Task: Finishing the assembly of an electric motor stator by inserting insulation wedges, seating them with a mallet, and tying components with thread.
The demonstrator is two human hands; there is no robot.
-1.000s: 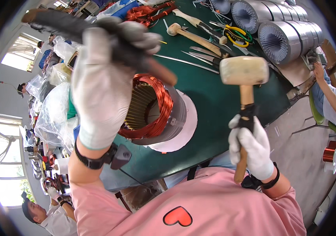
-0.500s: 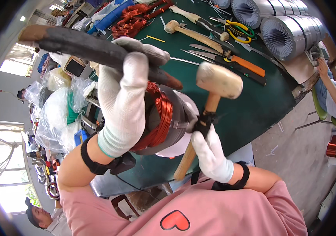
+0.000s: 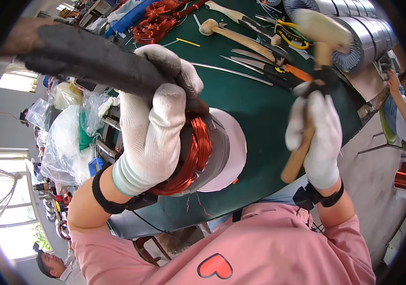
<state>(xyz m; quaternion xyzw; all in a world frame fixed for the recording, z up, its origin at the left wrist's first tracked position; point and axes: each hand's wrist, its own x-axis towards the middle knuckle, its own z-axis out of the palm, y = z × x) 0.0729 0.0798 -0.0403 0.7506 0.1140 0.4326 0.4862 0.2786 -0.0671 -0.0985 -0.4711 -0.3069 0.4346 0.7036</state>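
My left hand, in a white knit glove, is wrapped round a thick wooden bar covered mostly in black. The bar's lower end meets the copper windings of a grey motor stator. The stator lies under my left hand, which hides part of it, with a pale round piece at its right side. My gloved right hand grips the handle of a pale-headed mallet, black-wrapped near the head. The mallet is raised to the right, apart from the bar, and blurred.
On the green table lie another mallet, scissors, yellow-handled pliers and a metal rod. Red copper coils are at the back. Metal stator cores stand at far right, near a co-worker's arm. Plastic bags pile at left.
My right hand has swung the mallet up and to the right, away from the stator. The bar in my left hand has shifted slightly, its upper end now closer and larger.
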